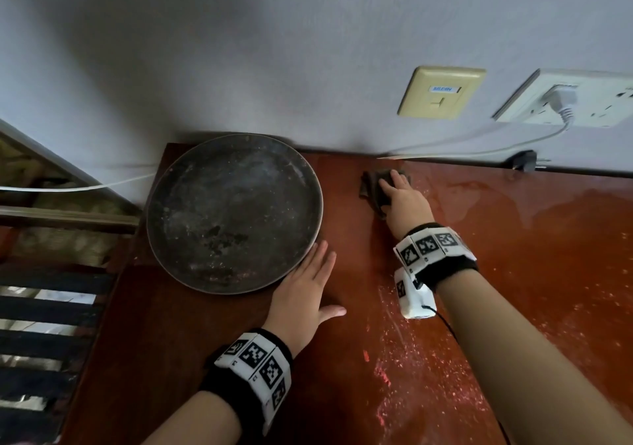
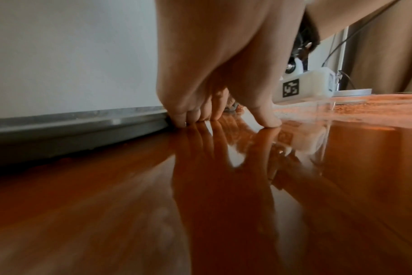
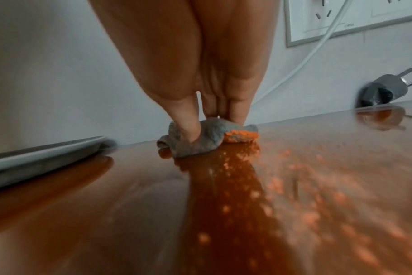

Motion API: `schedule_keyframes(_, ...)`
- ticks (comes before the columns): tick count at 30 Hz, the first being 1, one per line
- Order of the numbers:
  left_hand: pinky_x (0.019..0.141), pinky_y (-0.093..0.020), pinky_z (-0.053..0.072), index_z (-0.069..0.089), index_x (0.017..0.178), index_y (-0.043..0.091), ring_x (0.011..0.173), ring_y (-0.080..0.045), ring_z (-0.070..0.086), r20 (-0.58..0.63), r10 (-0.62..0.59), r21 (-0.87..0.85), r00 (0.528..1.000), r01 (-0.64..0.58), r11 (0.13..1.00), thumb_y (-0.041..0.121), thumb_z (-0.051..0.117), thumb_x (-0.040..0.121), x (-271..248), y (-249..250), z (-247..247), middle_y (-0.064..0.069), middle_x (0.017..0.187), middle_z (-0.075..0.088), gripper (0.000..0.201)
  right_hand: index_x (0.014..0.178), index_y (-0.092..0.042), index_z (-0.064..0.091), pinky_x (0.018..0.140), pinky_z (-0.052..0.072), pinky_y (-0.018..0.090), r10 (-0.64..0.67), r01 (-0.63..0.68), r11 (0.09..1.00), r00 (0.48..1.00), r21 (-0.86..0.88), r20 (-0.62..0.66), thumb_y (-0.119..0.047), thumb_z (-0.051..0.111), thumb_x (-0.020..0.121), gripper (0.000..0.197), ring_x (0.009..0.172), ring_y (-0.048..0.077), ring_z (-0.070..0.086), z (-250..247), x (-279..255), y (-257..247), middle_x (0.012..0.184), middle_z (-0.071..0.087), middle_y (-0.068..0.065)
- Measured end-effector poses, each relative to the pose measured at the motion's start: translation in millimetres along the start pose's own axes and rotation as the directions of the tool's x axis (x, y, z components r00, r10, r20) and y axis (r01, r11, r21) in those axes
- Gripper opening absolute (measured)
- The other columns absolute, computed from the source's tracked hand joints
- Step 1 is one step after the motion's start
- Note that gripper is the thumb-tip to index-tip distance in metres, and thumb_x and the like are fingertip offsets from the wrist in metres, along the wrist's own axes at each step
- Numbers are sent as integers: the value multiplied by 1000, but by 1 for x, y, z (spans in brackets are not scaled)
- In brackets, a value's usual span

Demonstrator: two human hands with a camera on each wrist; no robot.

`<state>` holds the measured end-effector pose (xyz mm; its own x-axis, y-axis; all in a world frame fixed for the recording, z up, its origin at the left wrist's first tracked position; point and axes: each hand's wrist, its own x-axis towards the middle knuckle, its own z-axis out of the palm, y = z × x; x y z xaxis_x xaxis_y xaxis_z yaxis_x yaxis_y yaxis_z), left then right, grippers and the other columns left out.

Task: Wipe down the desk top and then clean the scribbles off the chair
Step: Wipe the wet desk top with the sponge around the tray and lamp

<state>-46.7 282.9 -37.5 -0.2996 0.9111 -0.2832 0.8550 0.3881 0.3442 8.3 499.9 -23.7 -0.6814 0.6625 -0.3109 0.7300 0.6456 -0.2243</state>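
The glossy red-brown desk top [image 1: 513, 256] fills the lower right. A small grey cloth [image 1: 371, 187] lies near the wall, and my right hand [image 1: 400, 194] presses down on it with fingers laid flat. In the right wrist view the thumb and fingers [image 3: 188, 130] bear on the bunched cloth [image 3: 205, 143], which has orange crumbs [image 3: 242, 136] piled at its edge. My left hand [image 1: 305, 290] rests flat on the desk, fingers straight, and its fingertips [image 2: 193, 115] touch the rim of a round dark tray [image 1: 233, 211].
Pale crumbs and dust [image 1: 404, 369] speckle the desk in front of the right arm. A loose black plug [image 1: 522, 160] lies by the wall. A white socket [image 1: 575, 102] with a cable and a beige wall plate [image 1: 442, 91] are above. Dark slats [image 1: 44, 324] lie beyond the desk's left edge.
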Motion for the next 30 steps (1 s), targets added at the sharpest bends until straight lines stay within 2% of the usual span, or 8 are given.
schedule_keyframes(4,113,-23,-9,-4,151,19,144,-12,-15,80,-17,46,997,13,999,53,44,92,-2,3,-7,0,157,-17,84,144,-15,31,111,26,36,9,-8,1000,1000,-16,10,-4,46,93,54,144,24,14,3,-20,-7,157,13,8)
schedule_keyframes(7,114,-22,-6,-2,151,18,144,-11,-15,107,-9,5,994,8,1000,49,47,92,-5,4,-8,0,157,-16,83,145,-14,31,111,27,35,-6,6,1000,1000,-10,-7,-4,44,95,53,143,24,18,19,-78,-10,156,14,6)
schedule_keyframes(10,115,-24,-3,0,151,18,144,-12,-15,146,-10,-13,989,12,1000,47,50,92,-14,8,-6,-1,157,-16,83,148,-14,21,112,25,31,-9,11,999,1000,-48,29,-5,38,98,54,145,21,10,34,-127,-12,157,8,6)
schedule_keyframes(17,117,-28,4,0,152,17,145,-15,-13,255,16,47,967,-29,998,45,52,91,-51,17,2,-2,157,-17,84,147,-16,25,112,26,35,21,-21,1000,999,7,39,-2,42,95,56,145,20,7,28,-100,-9,158,8,4)
schedule_keyframes(20,117,-28,6,0,152,16,145,-15,-13,272,19,64,962,-38,997,44,54,91,-60,20,2,-2,157,-16,86,147,-17,24,111,27,35,26,-26,999,999,19,25,-3,40,96,55,145,19,4,42,-132,-14,158,6,2)
schedule_keyframes(26,119,-30,8,-2,151,13,145,-15,-13,312,17,85,950,-46,995,44,57,88,-78,21,7,-3,157,-17,92,150,-17,12,114,22,28,1,-2,1000,996,11,88,-7,33,99,56,146,17,-5,81,-244,-29,158,-6,2)
schedule_keyframes(28,119,-30,10,-2,151,13,145,-15,-13,342,17,80,940,-47,996,44,58,88,-84,21,8,-3,157,-17,92,150,-17,13,115,20,27,15,-17,999,997,28,71,-7,34,99,57,146,16,-4,82,-250,-28,158,-5,2)
schedule_keyframes(30,118,-30,11,-2,151,14,145,-15,-13,364,27,68,931,-55,996,43,57,89,-93,21,7,-2,157,-18,91,149,-18,18,114,20,28,11,-13,998,999,59,33,-6,36,98,56,146,17,0,77,-232,-25,158,0,1)
